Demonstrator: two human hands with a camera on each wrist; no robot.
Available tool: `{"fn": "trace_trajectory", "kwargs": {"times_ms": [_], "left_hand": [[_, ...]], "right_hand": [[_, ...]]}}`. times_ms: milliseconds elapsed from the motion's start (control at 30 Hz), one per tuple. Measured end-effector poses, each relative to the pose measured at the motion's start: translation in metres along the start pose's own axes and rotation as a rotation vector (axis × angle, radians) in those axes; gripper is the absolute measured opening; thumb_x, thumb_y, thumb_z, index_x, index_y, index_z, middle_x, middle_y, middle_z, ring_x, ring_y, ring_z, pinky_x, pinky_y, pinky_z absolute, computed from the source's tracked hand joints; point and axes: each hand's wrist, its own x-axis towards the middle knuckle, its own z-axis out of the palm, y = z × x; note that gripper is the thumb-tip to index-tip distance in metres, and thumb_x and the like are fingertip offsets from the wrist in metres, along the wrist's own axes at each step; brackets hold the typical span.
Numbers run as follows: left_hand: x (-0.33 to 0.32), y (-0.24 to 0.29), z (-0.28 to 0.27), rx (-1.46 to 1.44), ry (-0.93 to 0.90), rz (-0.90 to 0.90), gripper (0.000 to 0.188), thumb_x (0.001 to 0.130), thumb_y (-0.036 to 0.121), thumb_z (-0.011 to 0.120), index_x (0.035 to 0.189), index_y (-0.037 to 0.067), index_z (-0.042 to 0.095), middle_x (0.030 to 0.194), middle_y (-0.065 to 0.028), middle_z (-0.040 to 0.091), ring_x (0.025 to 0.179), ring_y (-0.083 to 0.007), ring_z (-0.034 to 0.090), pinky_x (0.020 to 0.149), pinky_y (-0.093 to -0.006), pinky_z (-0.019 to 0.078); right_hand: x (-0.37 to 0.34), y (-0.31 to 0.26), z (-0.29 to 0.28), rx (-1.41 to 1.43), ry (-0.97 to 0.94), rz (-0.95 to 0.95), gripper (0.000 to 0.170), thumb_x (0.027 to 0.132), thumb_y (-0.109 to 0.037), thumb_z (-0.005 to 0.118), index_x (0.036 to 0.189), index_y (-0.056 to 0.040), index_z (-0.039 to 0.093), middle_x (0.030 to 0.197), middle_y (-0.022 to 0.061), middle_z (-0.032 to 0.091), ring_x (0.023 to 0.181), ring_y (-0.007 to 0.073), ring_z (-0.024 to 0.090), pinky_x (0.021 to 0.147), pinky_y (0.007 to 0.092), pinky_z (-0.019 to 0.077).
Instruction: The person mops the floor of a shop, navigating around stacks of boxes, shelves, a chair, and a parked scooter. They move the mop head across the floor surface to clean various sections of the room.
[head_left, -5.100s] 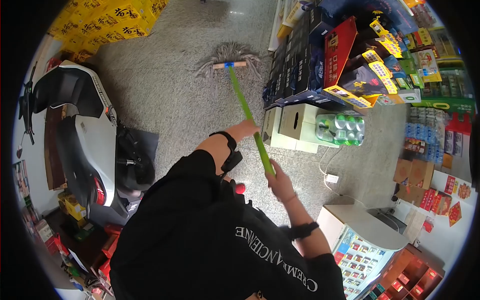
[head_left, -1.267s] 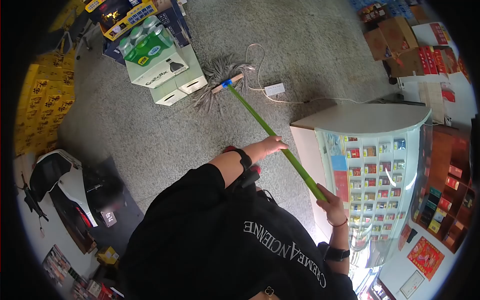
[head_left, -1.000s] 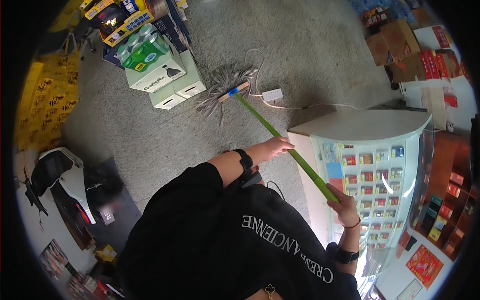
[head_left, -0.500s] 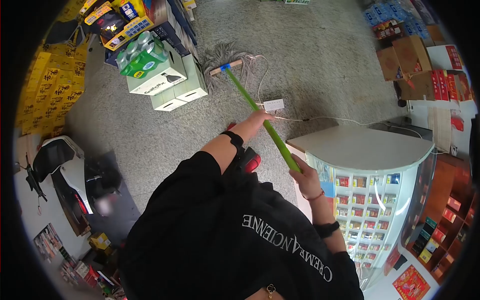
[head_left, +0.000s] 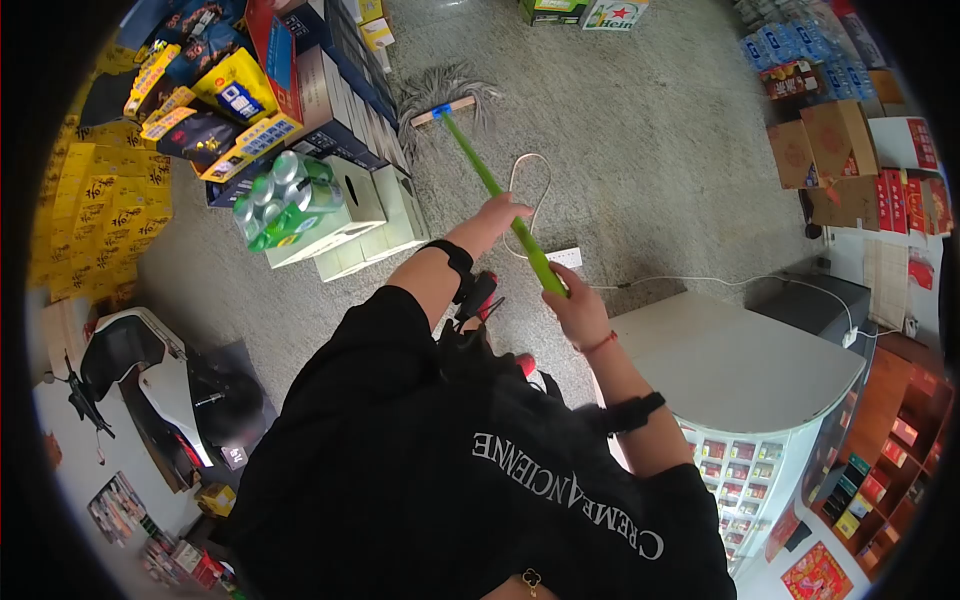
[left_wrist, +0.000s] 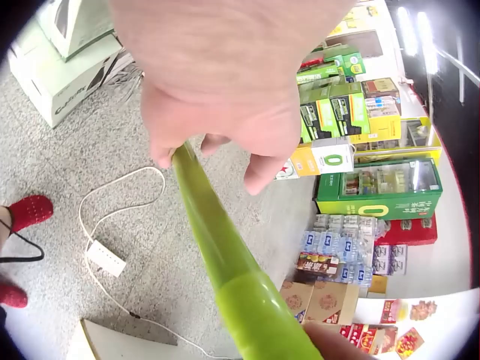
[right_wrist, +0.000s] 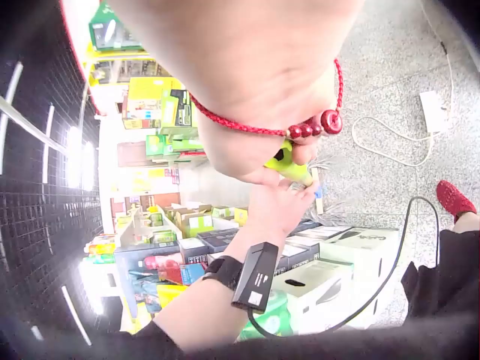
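Observation:
In the head view a green mop handle [head_left: 471, 157] slants up and left to a wooden bar with a blue clamp and a grey string mop head [head_left: 450, 84] lying on the floor. My left hand [head_left: 493, 218] grips the handle partway along. Close to its near end, my right hand [head_left: 580, 308] holds it with curled fingers. The left wrist view has my left hand [left_wrist: 217, 90] around the handle [left_wrist: 219, 240], and part of the right hand at the bottom edge. Beyond my right hand [right_wrist: 277, 120] in the right wrist view, my left hand [right_wrist: 274, 208] is on the handle.
Cartons [head_left: 385, 222] with a green bottle pack [head_left: 290, 205] stand left of the mop. A white power strip [head_left: 565, 257] and looped cable lie on the floor, near a display counter [head_left: 730, 355]. A scooter [head_left: 150, 375] is at the left.
Over five seconds the view has turned, and the mop head now lies beside the cartons. In the last half second it moved farther up, away from the power strip. Both hands have kept hold.

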Motion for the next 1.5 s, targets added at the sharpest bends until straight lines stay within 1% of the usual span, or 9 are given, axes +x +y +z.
{"fn": "trace_trajectory", "kwargs": {"times_ms": [367,400,500,867,933,1200,1267,1367,1500], "left_hand": [[0.027,-0.006,0.013,0.328,0.066,0.059,0.046,0.071,0.025,0.068,0.099,-0.009,0.052,0.08,-0.0204,0.063,0.068,-0.0278,0.064,0.059,-0.0385,0.0522],[0.026,-0.018,0.025,0.292,0.085,0.075,0.042,0.071,0.026,0.068,0.093,-0.008,0.056,0.074,-0.0171,0.064,0.06,-0.0256,0.063,0.052,-0.0376,0.0504],[-0.004,-0.019,0.048,0.456,-0.144,0.027,0.041,0.07,0.028,0.069,0.087,-0.008,0.059,0.074,-0.0146,0.064,0.057,-0.0234,0.061,0.05,-0.0339,0.0481],[-0.059,-0.007,0.14,0.281,-0.53,0.006,0.04,0.071,0.033,0.069,0.082,-0.004,0.063,0.075,-0.0104,0.06,0.062,-0.0146,0.059,0.046,-0.03,0.0388],[-0.051,0.012,0.133,0.441,-0.676,-0.107,0.053,0.076,0.037,0.065,0.11,-0.002,0.05,0.107,-0.0115,0.056,0.089,-0.0198,0.058,0.075,-0.0378,0.0421],[0.032,0.071,0.062,0.286,-0.498,-0.086,0.057,0.076,0.037,0.065,0.111,-0.004,0.048,0.105,-0.013,0.056,0.088,-0.0203,0.057,0.074,-0.0356,0.0414],[0.081,0.079,0.033,0.345,-0.373,0.079,0.049,0.071,0.035,0.068,0.097,-0.005,0.054,0.081,-0.012,0.059,0.071,-0.02,0.059,0.054,-0.0343,0.0427],[0.138,0.114,-0.024,0.326,-0.276,0.103,0.052,0.071,0.034,0.067,0.101,-0.006,0.054,0.086,-0.0157,0.061,0.076,-0.023,0.061,0.065,-0.0361,0.0468],[0.206,0.15,-0.09,0.326,-0.138,0.148,0.056,0.072,0.035,0.067,0.106,-0.007,0.052,0.091,-0.019,0.061,0.08,-0.0251,0.062,0.068,-0.0355,0.0491]], "right_hand": [[0.008,0.006,-0.015,-0.072,-0.128,0.077,0.055,0.08,-0.031,0.055,0.13,-0.0153,0.04,0.093,0.0227,0.061,0.087,0.0392,0.059,0.076,0.0436,0.046],[-0.004,0.019,-0.01,-0.059,-0.039,-0.006,0.055,0.079,-0.024,0.059,0.13,-0.0118,0.043,0.067,0.0116,0.058,0.055,0.0165,0.056,0.053,0.0306,0.0443],[-0.051,0.036,-0.022,0.06,-0.087,0.1,0.054,0.079,-0.029,0.058,0.129,-0.014,0.043,0.095,0.0222,0.062,0.088,0.0347,0.061,0.076,0.0403,0.0468],[-0.154,0.091,-0.084,0.413,-0.029,0.222,0.051,0.078,-0.01,0.061,0.127,-0.005,0.045,0.077,0.0046,0.058,0.055,0.0075,0.049,0.051,0.023,0.0419],[-0.146,0.084,-0.093,0.431,-0.024,0.265,0.051,0.078,-0.01,0.061,0.127,-0.005,0.045,0.072,0.0035,0.056,0.053,0.0076,0.048,0.05,0.0229,0.0412],[-0.017,0.029,-0.102,0.399,-0.052,0.224,0.054,0.078,-0.01,0.061,0.129,-0.0079,0.044,0.063,0.0022,0.052,0.051,0.0073,0.046,0.048,0.0238,0.0396],[0.04,0.012,-0.092,0.452,-0.063,0.176,0.055,0.077,-0.011,0.062,0.13,-0.0086,0.044,0.064,0.0028,0.053,0.051,0.0077,0.047,0.049,0.024,0.0402],[0.118,-0.036,-0.089,0.413,-0.092,0.176,0.058,0.077,-0.018,0.063,0.13,-0.0107,0.043,0.068,0.0068,0.057,0.055,0.0098,0.052,0.052,0.0259,0.043],[0.229,-0.084,-0.081,0.118,-0.113,0.087,0.06,0.079,-0.031,0.059,0.132,-0.0135,0.039,0.081,0.0183,0.061,0.071,0.0259,0.061,0.063,0.0354,0.0472]]}}
